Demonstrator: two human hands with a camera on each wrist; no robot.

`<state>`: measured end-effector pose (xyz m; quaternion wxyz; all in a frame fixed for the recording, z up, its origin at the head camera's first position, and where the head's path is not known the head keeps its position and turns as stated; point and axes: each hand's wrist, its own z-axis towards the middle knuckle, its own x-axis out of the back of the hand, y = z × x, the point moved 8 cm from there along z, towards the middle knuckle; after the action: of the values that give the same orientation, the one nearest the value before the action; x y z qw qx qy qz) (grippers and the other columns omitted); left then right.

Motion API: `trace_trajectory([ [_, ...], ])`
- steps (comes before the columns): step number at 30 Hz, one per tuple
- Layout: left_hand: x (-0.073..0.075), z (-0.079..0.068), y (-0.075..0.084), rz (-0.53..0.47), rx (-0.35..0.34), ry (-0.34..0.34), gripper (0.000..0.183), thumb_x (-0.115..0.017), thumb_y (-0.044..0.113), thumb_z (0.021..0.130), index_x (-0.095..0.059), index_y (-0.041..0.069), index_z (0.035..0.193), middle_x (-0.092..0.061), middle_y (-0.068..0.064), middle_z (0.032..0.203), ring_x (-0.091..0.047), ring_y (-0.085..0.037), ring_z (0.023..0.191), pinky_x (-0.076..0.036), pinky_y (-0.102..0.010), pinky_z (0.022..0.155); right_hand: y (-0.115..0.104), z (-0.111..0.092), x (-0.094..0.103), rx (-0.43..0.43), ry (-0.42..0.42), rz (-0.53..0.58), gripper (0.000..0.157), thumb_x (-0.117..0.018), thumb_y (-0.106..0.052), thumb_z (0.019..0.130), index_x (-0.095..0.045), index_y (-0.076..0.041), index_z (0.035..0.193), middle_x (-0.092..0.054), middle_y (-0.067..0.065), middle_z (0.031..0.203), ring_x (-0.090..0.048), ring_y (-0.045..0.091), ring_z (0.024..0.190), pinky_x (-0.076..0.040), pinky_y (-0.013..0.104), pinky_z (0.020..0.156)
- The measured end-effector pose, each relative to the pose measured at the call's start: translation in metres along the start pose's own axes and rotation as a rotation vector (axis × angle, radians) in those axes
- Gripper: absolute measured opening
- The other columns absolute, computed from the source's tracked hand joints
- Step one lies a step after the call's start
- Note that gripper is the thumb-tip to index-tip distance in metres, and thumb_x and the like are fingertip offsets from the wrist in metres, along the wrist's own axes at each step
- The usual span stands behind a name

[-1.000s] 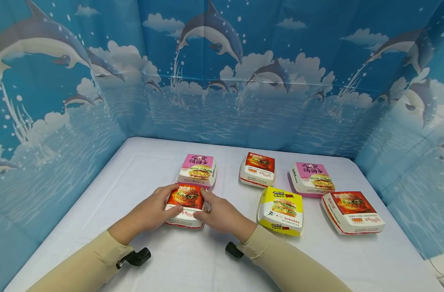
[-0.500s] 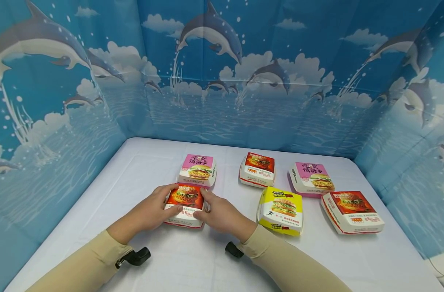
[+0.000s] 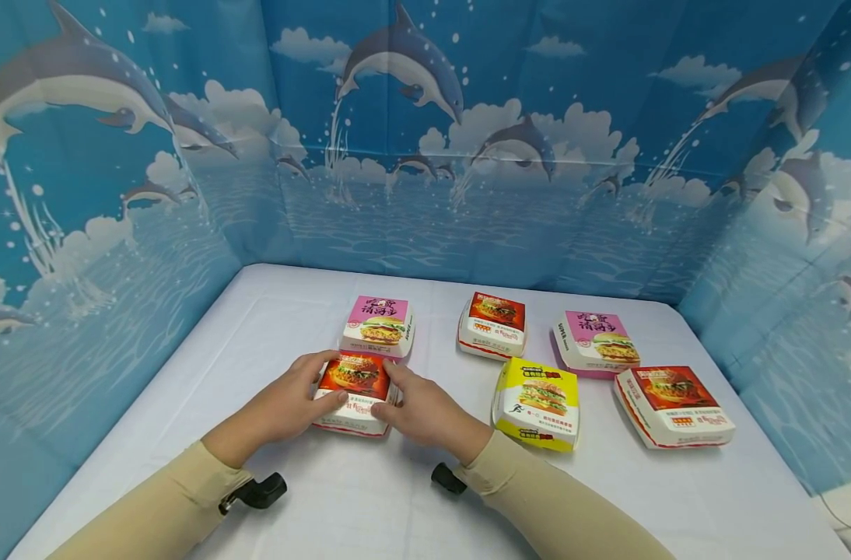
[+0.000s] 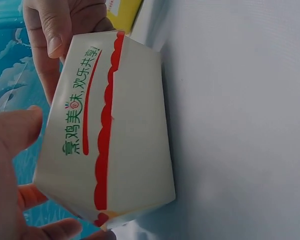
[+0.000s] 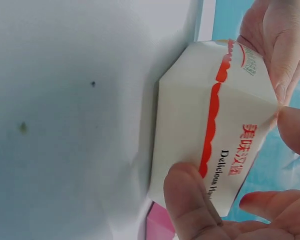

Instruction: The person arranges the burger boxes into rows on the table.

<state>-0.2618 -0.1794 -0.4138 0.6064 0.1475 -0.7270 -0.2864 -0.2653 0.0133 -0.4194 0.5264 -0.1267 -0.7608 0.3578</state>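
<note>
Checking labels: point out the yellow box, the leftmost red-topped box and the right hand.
Yellow box (image 3: 537,401): head view, on its lid.
Leftmost red-topped box (image 3: 358,379): head view, red panel.
Right hand (image 3: 427,411): head view, back.

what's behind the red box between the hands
A pink box, its burger-printed top in view. Part of its lower front can't be seen, because the red box covers it.

A white box on the white worktop.
Its side carries green characters and a red scalloped band. The left hand is at its lower end, the right hand at the upper; a yellow object shows partly behind, a blue backdrop at left.
</note>
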Motion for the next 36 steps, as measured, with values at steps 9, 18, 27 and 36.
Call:
trace_trajectory([
  [9, 0.004, -0.001, 0.006, 0.003, -0.017, 0.022, 0.087, -0.065, 0.060, 0.097, -0.032, 0.016, 0.164, -0.033, -0.019, 0.168, -0.046, -0.043, 0.146, -0.041, -0.070, 0.115, -0.004, -0.009, 0.010, 0.003, 0.026, -0.019, 0.086, -0.072, -0.043, 0.099, -0.027, -0.022, 0.169, -0.025, 0.006, 0.176, -0.045, 0.031, 0.152, -0.047, 0.053, 0.117],
  [18, 0.005, 0.003, 0.021, 0.067, -0.086, 0.048, 0.086, -0.068, 0.057, 0.097, -0.033, 0.018, 0.165, -0.028, -0.018, 0.171, -0.043, -0.044, 0.149, -0.043, -0.071, 0.113, -0.003, -0.018, 0.029, 0.009, 0.101, -0.086, 0.079, -0.071, -0.045, 0.100, -0.033, -0.025, 0.167, -0.024, 0.012, 0.175, -0.038, 0.038, 0.156, -0.041, 0.058, 0.120],
  [27, 0.004, 0.009, 0.048, 0.216, -0.136, 0.092, 0.089, -0.071, 0.057, 0.095, -0.035, 0.015, 0.165, -0.024, -0.020, 0.174, -0.015, -0.052, 0.160, -0.017, -0.069, 0.127, -0.002, -0.026, 0.045, 0.029, 0.195, -0.261, 0.081, -0.071, -0.050, 0.098, -0.037, -0.021, 0.165, -0.022, 0.010, 0.176, -0.024, 0.038, 0.162, -0.033, 0.059, 0.125],
  [36, -0.002, 0.013, 0.068, 0.342, -0.154, 0.084, 0.090, -0.069, 0.057, 0.096, -0.033, 0.015, 0.167, -0.023, -0.022, 0.174, -0.015, -0.054, 0.159, -0.017, -0.070, 0.127, 0.006, -0.029, 0.049, 0.057, 0.215, -0.435, 0.082, -0.064, -0.058, 0.099, -0.037, -0.018, 0.165, -0.021, 0.016, 0.176, -0.015, 0.046, 0.162, -0.016, 0.059, 0.132],
])
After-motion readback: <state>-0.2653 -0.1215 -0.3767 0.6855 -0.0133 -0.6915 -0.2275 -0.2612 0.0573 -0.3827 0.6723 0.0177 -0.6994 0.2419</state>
